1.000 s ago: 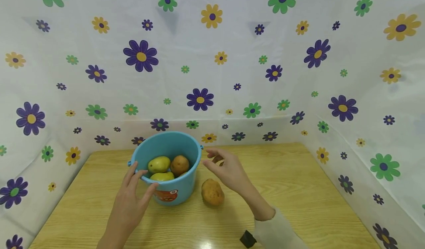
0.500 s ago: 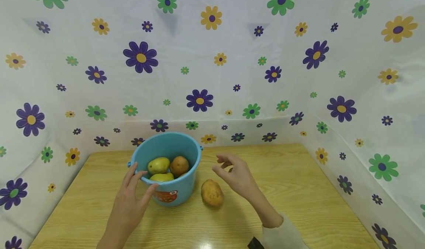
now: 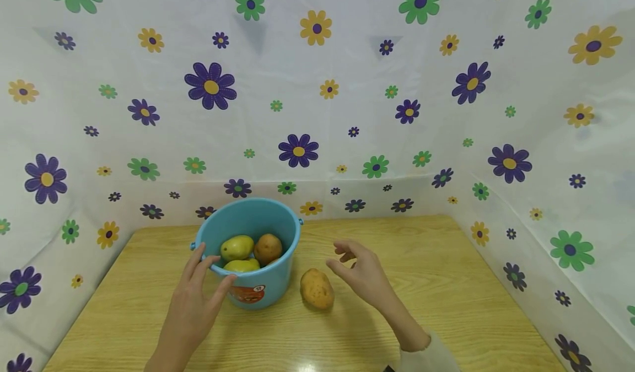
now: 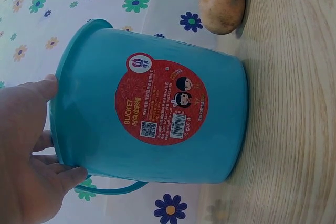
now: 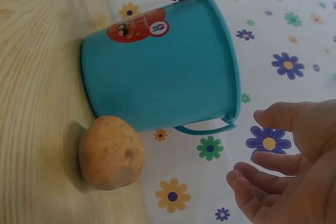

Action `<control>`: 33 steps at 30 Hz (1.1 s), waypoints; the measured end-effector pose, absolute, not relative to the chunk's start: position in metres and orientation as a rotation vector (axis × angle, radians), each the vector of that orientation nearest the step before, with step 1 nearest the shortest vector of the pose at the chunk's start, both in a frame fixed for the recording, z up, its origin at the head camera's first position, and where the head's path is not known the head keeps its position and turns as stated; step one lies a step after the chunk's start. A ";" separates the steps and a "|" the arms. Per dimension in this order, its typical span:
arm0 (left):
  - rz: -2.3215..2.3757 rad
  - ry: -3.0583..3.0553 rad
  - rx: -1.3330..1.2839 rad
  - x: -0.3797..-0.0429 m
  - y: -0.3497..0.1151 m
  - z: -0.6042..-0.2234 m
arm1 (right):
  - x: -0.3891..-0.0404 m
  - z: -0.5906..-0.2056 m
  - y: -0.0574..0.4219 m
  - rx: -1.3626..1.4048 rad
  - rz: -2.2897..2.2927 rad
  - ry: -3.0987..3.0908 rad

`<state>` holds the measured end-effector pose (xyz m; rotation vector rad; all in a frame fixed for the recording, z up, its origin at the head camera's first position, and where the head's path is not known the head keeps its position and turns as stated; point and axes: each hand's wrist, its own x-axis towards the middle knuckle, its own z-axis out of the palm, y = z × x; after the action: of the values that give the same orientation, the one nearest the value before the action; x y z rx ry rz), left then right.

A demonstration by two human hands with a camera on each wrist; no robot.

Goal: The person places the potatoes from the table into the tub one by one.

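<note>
A blue bucket (image 3: pixel 268 284) with a red label stands upright on the wooden table, left of centre. Inside it lie two yellow-green fruits that look like mangoes (image 3: pixel 237 247) and a rounder brown one (image 3: pixel 268 248); anything deeper is hidden. My left hand (image 3: pixel 190 300) holds the bucket's near-left rim, with thumb and fingers spread along it. Just right of the bucket, a potato (image 3: pixel 317 289) rests on the tabletop. To the right of and above the potato hovers my right hand (image 3: pixel 364 275), fingers loosely bent and holding nothing; the right wrist view shows it apart from bucket and potato.
The light wooden table (image 3: pixel 446 295) reaches back to a white flower-patterned cloth (image 3: pixel 357 74), which rises behind it and on both sides. The bucket's handle (image 5: pixel 205 129) hangs down on its far side.
My right hand has drawn back from beside the bucket's rim, moving right and slightly towards me. My left hand, the bucket and the potato stay in place.
</note>
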<state>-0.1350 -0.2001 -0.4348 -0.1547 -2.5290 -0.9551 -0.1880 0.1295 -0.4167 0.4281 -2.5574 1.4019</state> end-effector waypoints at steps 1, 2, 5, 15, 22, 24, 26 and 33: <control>-0.956 -2.527 -0.155 -0.135 -0.200 -0.435 | -0.188 -0.419 0.130 0.425 1.398 -2.565; -0.955 -2.526 -0.155 -0.135 -0.200 -0.435 | -0.188 -0.421 0.131 0.420 1.395 -2.572; -0.957 -2.516 -0.158 -0.135 -0.200 -0.436 | -0.187 -0.429 0.132 0.403 1.387 -2.596; -0.967 -2.507 -0.159 -0.136 -0.200 -0.436 | -0.183 -0.452 0.131 0.356 1.351 -2.691; -0.975 -2.527 -0.154 -0.135 -0.201 -0.437 | -0.180 -0.464 0.131 0.357 1.387 -2.733; -0.974 -2.524 -0.156 -0.135 -0.201 -0.437 | -0.179 -0.467 0.131 0.354 1.398 -2.740; -0.972 -2.513 -0.160 -0.136 -0.201 -0.437 | -0.179 -0.470 0.131 0.347 1.408 -2.751; -0.967 -2.488 -0.178 -0.136 -0.201 -0.438 | -0.177 -0.479 0.127 0.318 1.412 -2.794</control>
<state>-0.1362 -0.2008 -0.4381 -0.1785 -2.4882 -0.9667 -0.1767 0.1275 -0.4785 0.3175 -2.7939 1.4120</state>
